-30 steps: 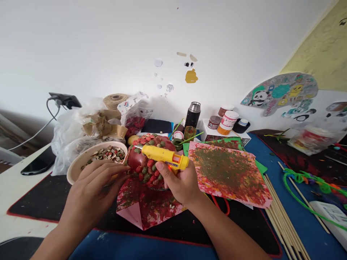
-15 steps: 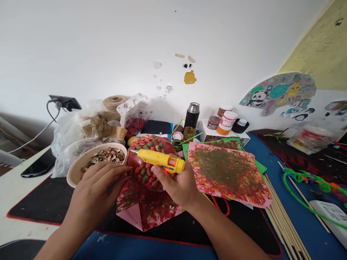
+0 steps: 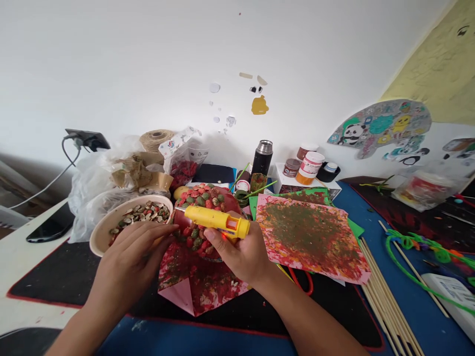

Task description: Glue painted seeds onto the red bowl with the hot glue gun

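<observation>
My right hand (image 3: 243, 257) grips a yellow glue gun (image 3: 217, 220), its nozzle pointing left onto a dark red rounded object (image 3: 202, 220) covered with red and green seed shells. My left hand (image 3: 129, 262) rests with its fingers together against the left side of that object, beside a cream bowl (image 3: 107, 228) of painted shells. Whether those fingers pinch anything is hidden. The object stands on a paint-spattered pink sheet (image 3: 200, 282).
A larger spattered sheet (image 3: 311, 237) lies to the right, then wooden skewers (image 3: 389, 291) and green cord (image 3: 411, 247). Behind stand a black flask (image 3: 262, 157), paint jars (image 3: 308, 167), a twine spool (image 3: 156, 140) and plastic bags (image 3: 96, 183). A phone (image 3: 48, 228) lies at the left.
The glue gun and my right hand have shifted slightly left and down along the shell-covered object. My left hand has barely moved.
</observation>
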### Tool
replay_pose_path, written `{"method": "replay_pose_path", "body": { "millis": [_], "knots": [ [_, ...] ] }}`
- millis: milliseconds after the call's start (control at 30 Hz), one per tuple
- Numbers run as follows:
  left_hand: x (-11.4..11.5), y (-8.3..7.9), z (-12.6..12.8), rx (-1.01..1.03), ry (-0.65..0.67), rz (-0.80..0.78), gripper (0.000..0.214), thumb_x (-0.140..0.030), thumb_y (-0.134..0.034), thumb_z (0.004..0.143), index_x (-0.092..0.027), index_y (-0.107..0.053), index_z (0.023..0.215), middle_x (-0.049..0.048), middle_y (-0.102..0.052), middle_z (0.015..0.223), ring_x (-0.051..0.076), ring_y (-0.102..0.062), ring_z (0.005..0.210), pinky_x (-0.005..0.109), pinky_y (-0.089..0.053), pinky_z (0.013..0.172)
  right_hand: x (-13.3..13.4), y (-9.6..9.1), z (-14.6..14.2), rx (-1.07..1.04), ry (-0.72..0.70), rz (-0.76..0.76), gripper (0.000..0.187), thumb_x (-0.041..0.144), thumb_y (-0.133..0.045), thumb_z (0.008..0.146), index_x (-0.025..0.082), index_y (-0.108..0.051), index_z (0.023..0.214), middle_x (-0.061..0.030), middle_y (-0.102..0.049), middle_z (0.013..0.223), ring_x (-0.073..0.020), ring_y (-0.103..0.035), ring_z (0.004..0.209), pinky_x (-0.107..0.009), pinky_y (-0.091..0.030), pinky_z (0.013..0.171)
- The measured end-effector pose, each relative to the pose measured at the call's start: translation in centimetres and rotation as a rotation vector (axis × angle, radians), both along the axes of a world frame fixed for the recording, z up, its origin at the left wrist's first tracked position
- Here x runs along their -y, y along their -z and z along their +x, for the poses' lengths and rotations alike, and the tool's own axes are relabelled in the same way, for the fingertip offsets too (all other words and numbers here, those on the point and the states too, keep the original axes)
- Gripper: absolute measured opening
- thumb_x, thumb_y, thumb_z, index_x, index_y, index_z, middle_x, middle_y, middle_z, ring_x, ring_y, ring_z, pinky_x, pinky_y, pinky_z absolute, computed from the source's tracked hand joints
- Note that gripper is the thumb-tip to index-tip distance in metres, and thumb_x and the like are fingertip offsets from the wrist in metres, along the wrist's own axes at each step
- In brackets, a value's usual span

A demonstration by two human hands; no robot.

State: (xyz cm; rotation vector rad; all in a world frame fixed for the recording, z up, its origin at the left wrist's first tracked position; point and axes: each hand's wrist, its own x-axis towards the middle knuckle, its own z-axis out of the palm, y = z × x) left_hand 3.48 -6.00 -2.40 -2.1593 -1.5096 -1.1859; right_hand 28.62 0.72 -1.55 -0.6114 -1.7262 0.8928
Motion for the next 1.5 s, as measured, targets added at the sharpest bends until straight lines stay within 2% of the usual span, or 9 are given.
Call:
{"method": "replay_pose_path", "body": {
  "millis": [167,467,667,800,967,1133,1333,1500],
  "knots": [
    [-0.1,-0.4,0.2,0.006,0.012,0.018,0.008,-0.035,-0.070,0.110,-0.032,-0.077,0.107,-0.0021,-0.087,0.098,0.020,-0.080,0.092,0.032,-0.060,0.091,0.0,-0.1,0.0,0.000,-0.008,0.014,0.025,0.044,-0.077,0.108,0.021,-0.081,0.100,-0.0021,-0.076,0.083,-0.0189,-0.076,0.072,-0.029,-0.060,0.067],
    [0.0,-0.4,0.1,0.053,-0.017,-0.040,0.014,-0.044,-0.070,0.107,-0.034,-0.080,0.108,-0.0016,-0.088,0.094,0.023,-0.081,0.087,0.037,-0.062,0.087,0.2,-0.3,0.0,0.015,0.003,0.043,0.027,0.043,-0.077,0.108,0.022,-0.077,0.091,0.0018,-0.069,0.075,-0.0153,-0.067,0.062,-0.029,-0.054,0.062],
    [-0.2,-0.2,0.3,0.097,-0.024,-0.045,0.020,-0.051,-0.069,0.108,-0.035,-0.079,0.102,-0.0026,-0.087,0.091,0.022,-0.081,0.083,0.036,-0.061,0.082,0.2,-0.5,0.0,0.071,0.015,0.107,0.027,0.043,-0.072,0.113,0.023,-0.079,0.096,-0.0003,-0.074,0.082,-0.0163,-0.072,0.068,-0.027,-0.054,0.062],
    [0.1,-0.4,-0.2,0.138,-0.032,-0.077,0.021,-0.054,-0.068,0.107,-0.037,-0.081,0.103,-0.0029,-0.088,0.095,0.023,-0.082,0.088,0.035,-0.063,0.084,0.2,-0.5,0.0,0.060,0.008,0.090,0.028,0.044,-0.074,0.112,0.023,-0.077,0.094,0.0010,-0.073,0.079,-0.0157,-0.071,0.065,-0.027,-0.053,0.060],
    [0.7,-0.6,-1.1,0.209,-0.106,-0.100,0.020,-0.052,-0.067,0.108,-0.036,-0.080,0.109,-0.0028,-0.088,0.102,0.022,-0.081,0.095,0.032,-0.061,0.079,0.3,-0.5,0.0,0.036,0.005,0.093,0.027,0.041,-0.075,0.110,0.024,-0.073,0.091,0.0026,-0.069,0.076,-0.0149,-0.069,0.062,-0.027,-0.053,0.060],
    [0.5,-0.4,-0.9,0.218,-0.045,-0.132,0.022,-0.055,-0.071,0.106,-0.038,-0.084,0.110,-0.0019,-0.090,0.104,0.024,-0.082,0.099,0.034,-0.065,0.089,0.3,-0.5,0.1,0.079,0.028,0.111,0.028,0.043,-0.073,0.112,0.024,-0.073,0.091,0.0015,-0.072,0.078,-0.0154,-0.069,0.063,-0.027,-0.051,0.058],
    [0.0,0.4,-0.2,0.239,0.030,-0.159,0.023,-0.049,-0.069,0.107,-0.035,-0.086,0.109,0.0008,-0.088,0.103,0.022,-0.082,0.095,0.033,-0.065,0.088,0.3,-0.3,0.2,0.108,0.041,0.125,0.027,0.044,-0.074,0.111,0.023,-0.075,0.094,0.0002,-0.075,0.081,-0.0156,-0.070,0.064,-0.027,-0.053,0.060],
    [0.1,0.2,-0.3,0.257,0.039,-0.158,0.017,-0.044,-0.071,0.106,-0.035,-0.086,0.108,0.0005,-0.089,0.104,0.023,-0.082,0.099,0.034,-0.065,0.092,0.2,-0.3,0.3,0.090,0.022,0.106,0.024,0.043,-0.076,0.110,0.023,-0.076,0.095,0.0011,-0.075,0.079,-0.0153,-0.068,0.061,-0.027,-0.054,0.060]
  ]
}}
